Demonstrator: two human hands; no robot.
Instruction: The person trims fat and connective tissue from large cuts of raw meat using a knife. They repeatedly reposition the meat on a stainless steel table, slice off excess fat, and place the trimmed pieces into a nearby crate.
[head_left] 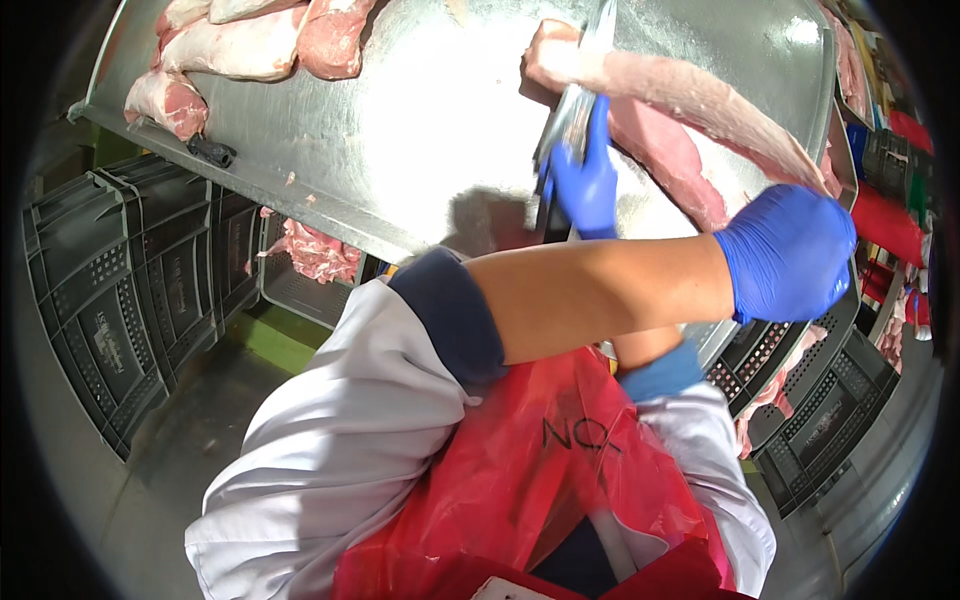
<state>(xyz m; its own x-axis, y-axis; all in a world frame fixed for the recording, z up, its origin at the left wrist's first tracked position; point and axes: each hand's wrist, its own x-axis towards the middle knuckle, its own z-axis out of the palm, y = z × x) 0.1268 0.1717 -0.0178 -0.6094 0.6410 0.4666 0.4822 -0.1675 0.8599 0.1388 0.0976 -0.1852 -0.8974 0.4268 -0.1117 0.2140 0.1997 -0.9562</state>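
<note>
A long pale pink strip of meat (700, 92) runs over the metal table top, lying partly over a pinker slab of meat (668, 160). My left forearm crosses in front of me to the right, and my blue-gloved left hand (790, 255) is closed at the strip's near end, seemingly gripping it; its fingertips are hidden. Behind that forearm, my blue-gloved right hand (585, 185) holds a knife (575, 115), whose bright blade is blurred and points away across the strip's far-left part. My right wrist is hidden by the left forearm.
Several meat pieces (235, 48) lie at the table's (300, 140) far left, beside a small dark object (211, 152). Dark perforated crates (110, 300) stand below left; one crate (300, 290) holds trimmings (318, 250). More crates (830, 420) with meat stand at the lower right.
</note>
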